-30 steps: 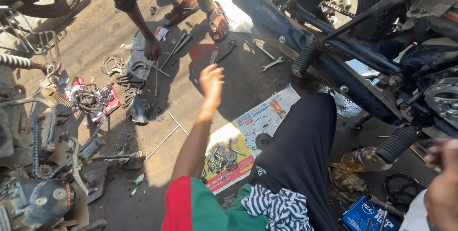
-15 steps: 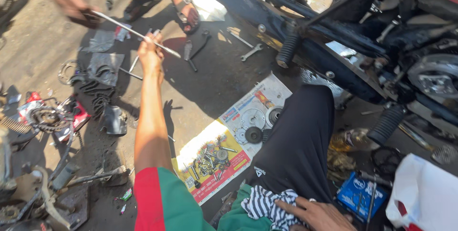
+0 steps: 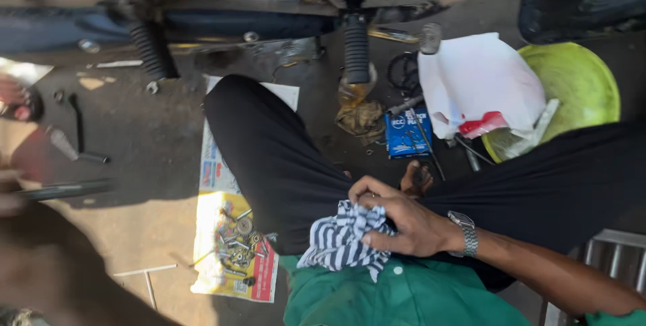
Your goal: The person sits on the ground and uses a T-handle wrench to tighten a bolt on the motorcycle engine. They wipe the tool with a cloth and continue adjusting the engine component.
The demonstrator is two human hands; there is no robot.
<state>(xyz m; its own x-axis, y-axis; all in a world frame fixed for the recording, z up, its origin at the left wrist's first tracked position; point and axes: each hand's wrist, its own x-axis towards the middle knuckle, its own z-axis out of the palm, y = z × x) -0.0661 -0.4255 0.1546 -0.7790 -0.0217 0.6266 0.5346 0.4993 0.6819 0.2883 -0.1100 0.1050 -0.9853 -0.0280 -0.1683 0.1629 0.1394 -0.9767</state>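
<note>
While the earlier frames had the left arm stretched out to the rod that another person was passing across the ground, that arm is now only a blurred brown mass at lower left, so I can't tell the left hand's state; a blurred dark rod [image 3: 64,190] lies just past it, possibly held, not readable. Right hand [image 3: 397,222] has come in from the side and is now clamped on the striped cloth [image 3: 343,238], fingers curled over the bunched fabric, cloth sitting on the lap against the black trouser leg [image 3: 269,151] and green shirt [image 3: 397,296]. Wristwatch [image 3: 463,232] just behind the hand. Judgement: reach for the rod looks finished, work has shifted to the cloth. Beyond the knuckles: a blue box [image 3: 407,134], well apart from the hand; further out a white plastic bag [image 3: 474,80] lying over the rim of a yellow-green basin [image 3: 585,77]. Off to the thumb side, past the leg, a printed paper sheet [image 3: 219,232] with small nuts, washers and bolts [image 3: 239,245] piled on it. Surface is bare, dirty concrete [image 3: 141,137] in hard sun, loose tools scattered. Motorcycle underside [image 3: 269,23] with footpegs spans the far edge.
</note>
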